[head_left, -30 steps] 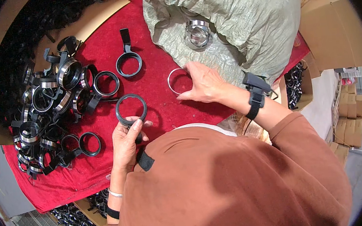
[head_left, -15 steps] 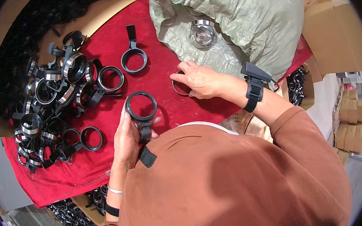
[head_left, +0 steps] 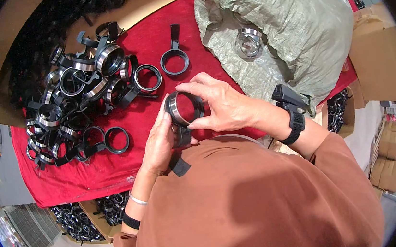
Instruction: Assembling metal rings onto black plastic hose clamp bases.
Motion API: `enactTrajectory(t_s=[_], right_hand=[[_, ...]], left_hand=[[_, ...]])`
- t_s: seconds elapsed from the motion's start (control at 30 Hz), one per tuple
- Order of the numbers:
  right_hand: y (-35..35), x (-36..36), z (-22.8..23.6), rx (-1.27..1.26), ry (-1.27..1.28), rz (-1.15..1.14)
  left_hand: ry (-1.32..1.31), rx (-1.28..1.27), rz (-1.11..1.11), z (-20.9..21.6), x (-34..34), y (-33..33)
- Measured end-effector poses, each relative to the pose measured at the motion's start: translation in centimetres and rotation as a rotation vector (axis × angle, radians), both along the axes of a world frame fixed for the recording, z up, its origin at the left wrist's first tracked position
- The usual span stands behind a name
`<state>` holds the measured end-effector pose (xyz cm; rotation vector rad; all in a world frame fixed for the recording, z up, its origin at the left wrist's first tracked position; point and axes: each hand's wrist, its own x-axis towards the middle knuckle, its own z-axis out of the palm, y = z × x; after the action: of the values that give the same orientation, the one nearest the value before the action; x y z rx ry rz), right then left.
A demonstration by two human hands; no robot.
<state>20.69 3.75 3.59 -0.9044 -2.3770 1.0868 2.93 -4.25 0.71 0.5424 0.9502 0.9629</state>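
Observation:
My left hand [head_left: 158, 144] is closed on a black ring with a short handle [head_left: 182, 136], held in front of my body above the red cloth. My right hand [head_left: 224, 102] pinches a shiny metal ring [head_left: 174, 110] between thumb and fingers, against the black ring. Whether the metal ring is seated in it, I cannot tell. Just beyond my hands lies a loose black ring with an upright handle [head_left: 175, 44]. Left of them spreads a heap of similar black rings [head_left: 100, 89], many with silver bands.
A pale woven sack [head_left: 299, 26] gapes at the far right, with metal rings [head_left: 248, 32] in its mouth. A cardboard box [head_left: 0, 98] stands at the left. More boxes of rings [head_left: 77, 223] sit below the edge of the red cloth [head_left: 76, 183].
My right hand has moved left with the metal ring, from beside the sack to the black ring in my left hand. The view has shifted, so the table's things appear farther right.

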Motion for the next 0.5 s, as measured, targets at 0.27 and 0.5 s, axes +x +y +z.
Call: enactTrajectory(t_s=[0.27, 0.5], right_hand=[[-0.6, -0.4, -1.1, 0.054, 0.058, -0.057], [-1.0, -1.2, -3.3, -0.552, 0.094, -0.545]], left_hand=[[0.32, 0.03, -0.02, 1.4, 0.9, -0.5], [0.482, 0.176, -0.036, 1.7, 1.7, -1.6]])
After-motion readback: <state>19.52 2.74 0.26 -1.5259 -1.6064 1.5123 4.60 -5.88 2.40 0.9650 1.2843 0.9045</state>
